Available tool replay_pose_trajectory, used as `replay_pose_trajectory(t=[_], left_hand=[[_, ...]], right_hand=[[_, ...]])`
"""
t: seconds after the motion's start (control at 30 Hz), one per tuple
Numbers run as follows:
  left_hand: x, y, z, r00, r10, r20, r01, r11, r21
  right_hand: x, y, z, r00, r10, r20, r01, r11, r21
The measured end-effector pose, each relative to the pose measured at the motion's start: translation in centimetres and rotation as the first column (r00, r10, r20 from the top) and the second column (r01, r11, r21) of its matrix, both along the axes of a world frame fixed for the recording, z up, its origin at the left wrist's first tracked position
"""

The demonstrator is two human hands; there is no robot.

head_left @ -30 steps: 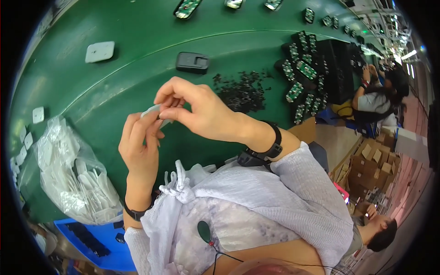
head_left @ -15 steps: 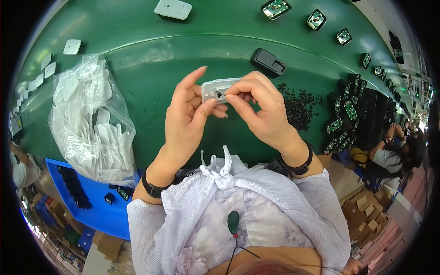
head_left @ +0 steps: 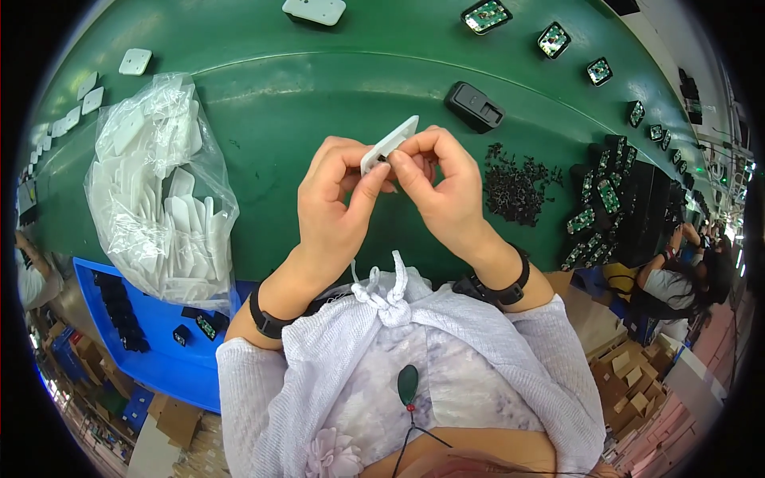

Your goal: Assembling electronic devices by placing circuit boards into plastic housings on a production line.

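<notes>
Both hands meet above the green table (head_left: 319,95), holding one small white plastic cover (head_left: 389,144) tilted on edge. My left hand (head_left: 335,207) pinches its lower end between thumb and fingers. My right hand (head_left: 442,187) grips the cover's side with fingertips pressed at a small dark part on it. A pile of small black parts (head_left: 518,185) lies just right of my right hand. A black rectangular block (head_left: 473,107) sits beyond the hands.
A clear plastic bag of white covers (head_left: 163,191) lies at the left, above a blue tray (head_left: 151,334) with black parts. Green circuit boards (head_left: 602,195) are stacked at the right; several more line the far edge. Another person (head_left: 677,279) sits at the right.
The view swung left, bringing the bag and blue tray into view. The hands moved to the middle and the white cover turned from flat to edge-on.
</notes>
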State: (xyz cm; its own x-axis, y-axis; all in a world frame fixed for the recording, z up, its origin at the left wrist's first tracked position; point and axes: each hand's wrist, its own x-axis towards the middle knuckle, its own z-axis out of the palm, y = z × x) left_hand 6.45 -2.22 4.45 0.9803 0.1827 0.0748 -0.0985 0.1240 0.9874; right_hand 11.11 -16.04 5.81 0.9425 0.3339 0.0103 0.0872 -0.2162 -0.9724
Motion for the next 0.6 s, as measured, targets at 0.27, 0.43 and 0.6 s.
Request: replay_pose_trajectory(t=[0.27, 0.43, 0.6], left_hand=[[-0.7, 0.9, -0.5, 0.996, -0.050, -0.070, 0.038, 0.987, -0.156], [-0.7, 1.2, 0.4, 0.969, -0.219, -0.110, 0.213, 0.975, -0.069], [1.0, 1.3, 0.5, 0.970, -0.154, -0.187, 0.100, 0.958, -0.269]], right_hand=[[0.3, -0.3, 1.2, 0.960, -0.109, 0.258, 0.146, 0.980, -0.131], [2.4, -2.6, 2.3, 0.953, 0.277, -0.123, -0.299, 0.924, -0.238], [3.1, -2.1, 1.2, 0.965, 0.197, -0.173, -0.235, 0.944, -0.233]])
